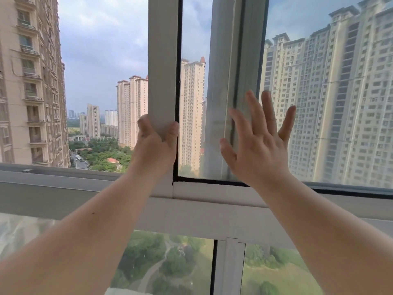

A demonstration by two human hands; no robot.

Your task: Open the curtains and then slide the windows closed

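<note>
A white sliding window sash has its vertical frame edge (162,60) near the middle of the view. My left hand (156,143) is shut around that frame edge, fingers on its left side and thumb on its right. My right hand (260,141) is open, fingers spread, palm flat against the sash's glass pane (329,103). Left of the sash the window stands open to the air (102,81). A second sash's frame (225,81) shows behind the glass. No curtain is in view.
The window's bottom track and white sill (202,211) run across the view below my hands. Fixed lower panes (170,265) look down on green ground. Tall apartment blocks (32,81) stand outside.
</note>
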